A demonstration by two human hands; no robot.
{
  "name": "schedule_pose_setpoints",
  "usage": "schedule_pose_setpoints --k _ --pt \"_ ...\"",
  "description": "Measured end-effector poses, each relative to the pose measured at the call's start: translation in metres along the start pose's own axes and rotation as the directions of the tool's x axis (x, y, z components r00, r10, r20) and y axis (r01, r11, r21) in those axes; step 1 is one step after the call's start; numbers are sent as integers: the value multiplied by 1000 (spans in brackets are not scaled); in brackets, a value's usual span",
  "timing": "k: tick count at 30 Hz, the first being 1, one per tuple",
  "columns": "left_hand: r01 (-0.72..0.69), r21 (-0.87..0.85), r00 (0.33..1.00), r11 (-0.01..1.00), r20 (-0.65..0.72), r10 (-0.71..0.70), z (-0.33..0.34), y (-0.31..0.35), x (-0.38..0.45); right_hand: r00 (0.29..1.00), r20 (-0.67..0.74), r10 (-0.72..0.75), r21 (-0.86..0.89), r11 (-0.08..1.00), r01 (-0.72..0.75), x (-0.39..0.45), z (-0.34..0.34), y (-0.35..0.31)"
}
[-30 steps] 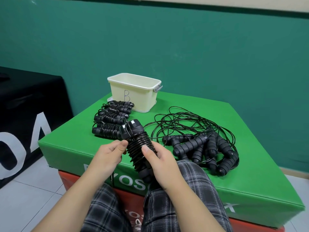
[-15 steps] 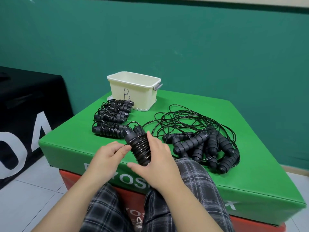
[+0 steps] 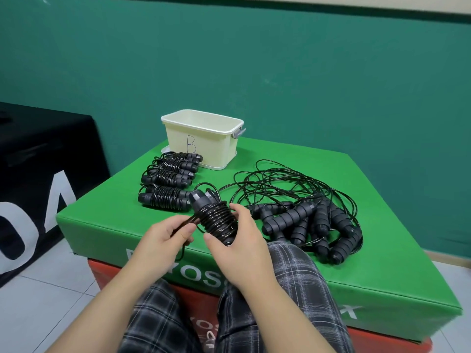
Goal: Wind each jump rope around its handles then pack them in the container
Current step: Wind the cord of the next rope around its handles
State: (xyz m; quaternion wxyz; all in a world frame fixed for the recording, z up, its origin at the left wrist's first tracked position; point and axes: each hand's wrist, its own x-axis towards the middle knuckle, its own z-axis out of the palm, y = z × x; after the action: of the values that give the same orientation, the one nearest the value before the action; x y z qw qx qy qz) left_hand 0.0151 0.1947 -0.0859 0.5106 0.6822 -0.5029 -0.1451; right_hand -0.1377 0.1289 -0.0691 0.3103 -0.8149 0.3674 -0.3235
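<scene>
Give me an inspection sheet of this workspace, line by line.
Surface: green padded block, stacked on a red one.
Job's things: cream container marked B at the far edge, inside hidden; four wound ropes in front of it; pile of unwound ropes at right.
Clutter: nothing seen.
Hands: right hand grips the wound rope bundle; left hand pinches its loose end.
Cables: loose black cords loop over the surface behind the unwound handles.
Surroundings: teal wall, white tiled floor, black cloth with white lettering at left.
</scene>
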Motion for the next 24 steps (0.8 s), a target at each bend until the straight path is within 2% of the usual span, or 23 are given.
schedule_pose_setpoints --k 6,11,16,20,22,24 --pt "70 -123 997 990 40 -65 5 -10 1 997 68 37 166 985 -47 -2 -4 -1" --pt "126 -109 987 986 111 -113 11 -16 -3 994 103 39 181 982 -57 -2 -5 0" --pt "172 -106 985 979 28 -170 16 4 -13 996 89 11 135 991 -23 -2 -2 -1" --pt "277 -110 960 955 -18 -281 21 0 -13 996 80 -33 95 995 25 -3 3 1" --pt "284 -139 958 949 -5 -288 22 5 -12 996 67 -54 78 996 49 -3 3 1" --pt "268 -166 957 949 -63 -281 20 5 -6 996 60 -69 58 996 65 -3 1 0"
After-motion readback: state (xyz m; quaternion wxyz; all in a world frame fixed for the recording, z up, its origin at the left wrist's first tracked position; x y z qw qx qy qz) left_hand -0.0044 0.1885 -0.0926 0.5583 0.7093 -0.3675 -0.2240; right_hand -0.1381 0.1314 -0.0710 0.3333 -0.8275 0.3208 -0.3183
